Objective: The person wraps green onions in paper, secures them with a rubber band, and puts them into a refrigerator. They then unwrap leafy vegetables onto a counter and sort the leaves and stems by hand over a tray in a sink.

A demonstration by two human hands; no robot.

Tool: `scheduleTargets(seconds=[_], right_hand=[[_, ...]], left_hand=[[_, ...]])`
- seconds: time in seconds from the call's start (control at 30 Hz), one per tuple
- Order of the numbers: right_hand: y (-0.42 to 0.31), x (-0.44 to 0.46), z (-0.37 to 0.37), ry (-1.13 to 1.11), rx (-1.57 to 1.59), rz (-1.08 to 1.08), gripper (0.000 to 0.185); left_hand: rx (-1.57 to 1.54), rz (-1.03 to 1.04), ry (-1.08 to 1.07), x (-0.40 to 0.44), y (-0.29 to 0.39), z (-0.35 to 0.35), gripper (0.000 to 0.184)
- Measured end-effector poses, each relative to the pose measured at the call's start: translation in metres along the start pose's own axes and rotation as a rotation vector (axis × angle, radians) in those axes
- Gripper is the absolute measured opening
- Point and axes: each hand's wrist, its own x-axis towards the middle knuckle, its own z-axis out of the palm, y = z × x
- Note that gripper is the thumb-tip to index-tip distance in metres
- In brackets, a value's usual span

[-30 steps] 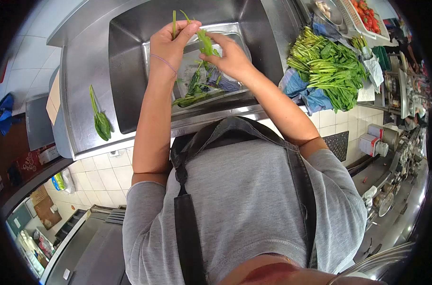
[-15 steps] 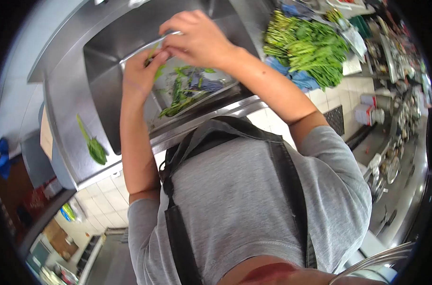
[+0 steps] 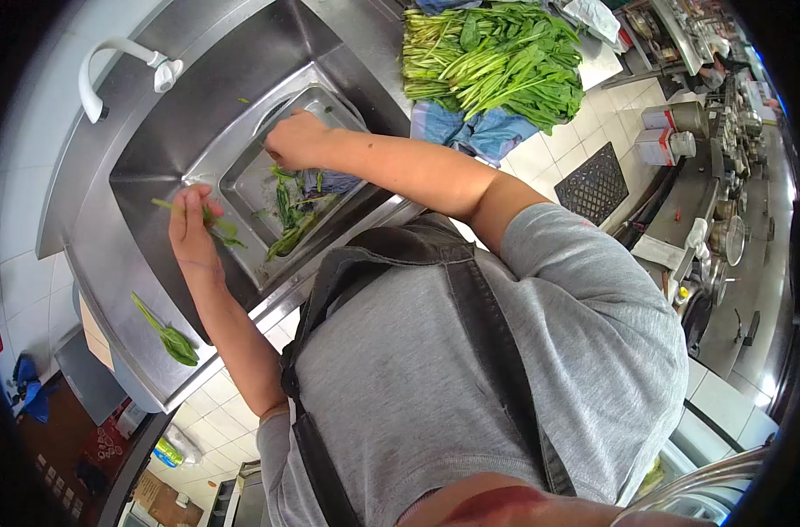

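Note:
My left hand (image 3: 192, 216) is over the left side of the sink (image 3: 145, 180), closed around a leafy green stalk (image 3: 225, 230). The stalk's pale end sticks out to the left of my fingers. My right hand (image 3: 296, 140) is above the metal tray (image 3: 240, 186) in the sink, its fingers curled downward. Whatever is between those fingers is hidden. Torn green scraps (image 3: 285, 206) lie in the tray below it, beside a bluish-grey crumpled thing (image 3: 331, 182). On the left counter rests a single leafy stalk (image 3: 167, 332), apart from both hands.
A big pile of leafy greens (image 3: 505, 61) lies on blue cloth (image 3: 470, 132) right of the sink. The white faucet (image 3: 123, 53) arches at the upper left. A dark floor grate (image 3: 593, 183) and a long counter with pans (image 3: 725, 237) are at the right.
My hands were together over the tray and are now apart. The left went left with the green stalk, the right stayed over the tray. The view has shifted, bringing the faucet in.

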Motion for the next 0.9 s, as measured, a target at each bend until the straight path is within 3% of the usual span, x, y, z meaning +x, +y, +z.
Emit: scheduleTargets(seconds=[0.1,0.2,0.27,0.37,0.5,0.67,0.77,0.87,0.9], right_hand=[[0.013,-0.027,-0.02,0.067,-0.012,-0.057,0.028],[0.054,-0.051,0.001,0.595,0.017,-0.282,0.023],[0.073,-0.102,-0.035,0.526,0.227,-0.19,0.021],[0.131,-0.178,-0.067,0.693,0.064,-0.299,0.02],[0.196,-0.261,-0.077,0.481,-0.235,-0.123,0.019],[0.233,-0.274,-0.049,0.536,-0.428,-0.123,0.024],[0.227,-0.275,-0.055,0.581,-0.293,-0.105,0.024],[0.23,-0.274,-0.063,0.793,-0.033,-0.07,0.022],[0.23,-0.273,-0.065,0.862,0.18,0.01,0.021]], left_hand=[[-0.124,0.054,0.045,-0.004,-0.015,-0.004,0.02],[-0.292,0.027,0.098,-0.015,-0.011,-0.002,0.018],[-0.361,-0.005,0.139,-0.021,-0.008,0.0,0.017],[-0.403,-0.021,0.153,-0.025,-0.007,-0.001,0.017],[-0.437,-0.045,0.14,-0.023,-0.01,0.005,0.02],[-0.362,-0.049,0.129,-0.013,-0.004,0.034,0.023],[-0.321,-0.055,0.107,-0.013,0.013,0.053,0.023],[-0.328,-0.067,0.063,-0.011,0.015,0.068,0.02],[-0.324,-0.078,0.051,-0.012,0.017,0.075,0.02]])
